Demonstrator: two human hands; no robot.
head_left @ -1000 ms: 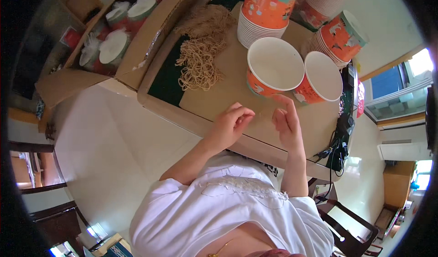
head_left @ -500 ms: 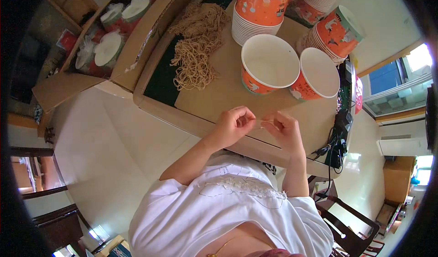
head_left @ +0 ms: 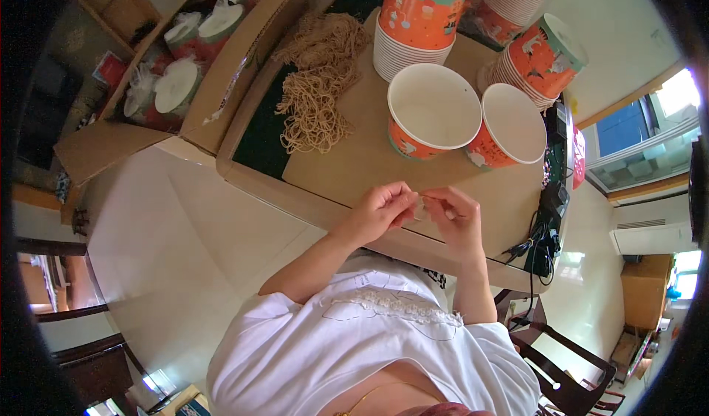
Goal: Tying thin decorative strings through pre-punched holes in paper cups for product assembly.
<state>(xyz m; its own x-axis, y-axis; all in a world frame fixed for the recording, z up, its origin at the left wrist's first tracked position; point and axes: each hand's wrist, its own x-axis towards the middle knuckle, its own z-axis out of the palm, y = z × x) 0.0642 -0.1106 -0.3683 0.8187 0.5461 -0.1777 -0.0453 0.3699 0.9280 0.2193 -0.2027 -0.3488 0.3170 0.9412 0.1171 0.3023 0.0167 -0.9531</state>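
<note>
Both of my hands meet above the near edge of the table, fingertips almost touching. My left hand [head_left: 386, 210] pinches with thumb and forefinger, the other fingers curled in. Close on its right, my right hand [head_left: 456, 215] pinches the same way. Between them shows a thin pale strand [head_left: 422, 213], too fine to make out well; its ends are hidden by the fingers. Beyond the hands stand two open paper tubs, a larger one [head_left: 434, 109] and one to its right [head_left: 515, 125], orange outside and white inside. A tangled heap of beige cords [head_left: 317, 120] lies to the left.
Stacks of orange paper tubs [head_left: 421, 17] rise at the back, with another stack [head_left: 543, 54] at the right. On the left is an open cardboard box [head_left: 247, 54] holding bagged tubs. Black cables [head_left: 543, 239] hang over the table's right edge. A dark wooden chair [head_left: 569, 364] stands lower right.
My fingertips have come closer together, the left hand turning slightly and the right fingers stretching toward it. The tubs and cords sit slightly lower in view.
</note>
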